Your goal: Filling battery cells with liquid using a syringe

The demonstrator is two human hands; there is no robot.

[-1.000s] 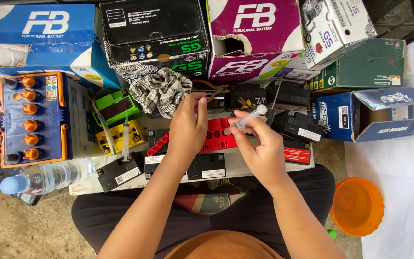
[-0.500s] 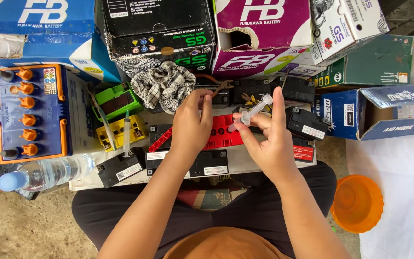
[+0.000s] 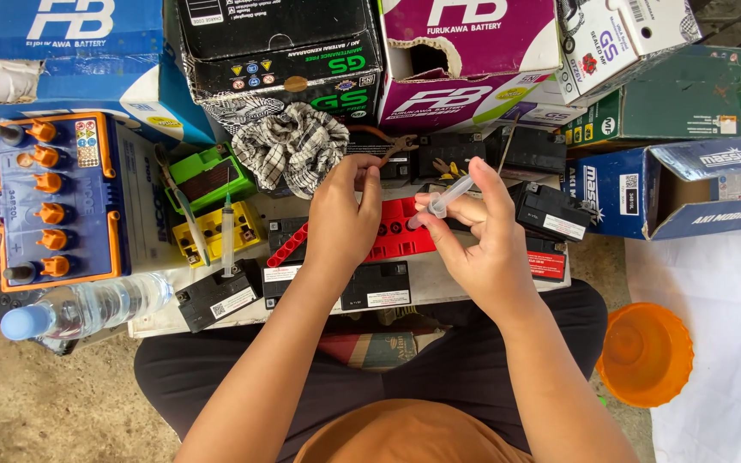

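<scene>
Nearest the camera, the person sits with dark-trousered legs under the edge of the low table (image 3: 165, 321), both forearms reaching forward over it.

Right hand (image 3: 482, 249): the grip is closed around a small clear plastic syringe (image 3: 449, 197), pinched between thumb and forefingers. The syringe's long axis runs diagonally, its plunger end up and to the right, its tip down and to the left. The tip stands just above the right end of the red plastic cap strip (image 3: 392, 240) lying across the top of a small black motorcycle battery (image 3: 370, 287).

Left hand (image 3: 345, 219): the fingers are curled downward and rest on the red strip and the battery top, just left of the syringe tip. Whether they pinch anything cannot be told; nothing shows in that hand. The two hands are near each other but apart.

The battery lies directly below and slightly left of the right-hand grip; the right hand is the nearer to the syringe tip's landing point.

Further left: a second syringe (image 3: 228, 236) standing upright beside a yellow block, a clear water bottle (image 3: 87, 307), and a blue battery with orange caps (image 3: 53, 201). Beyond: a checked cloth (image 3: 289, 150) and stacked cardboard boxes (image 3: 285, 43). Right: an orange plastic bowl (image 3: 645, 351) on the floor.
</scene>
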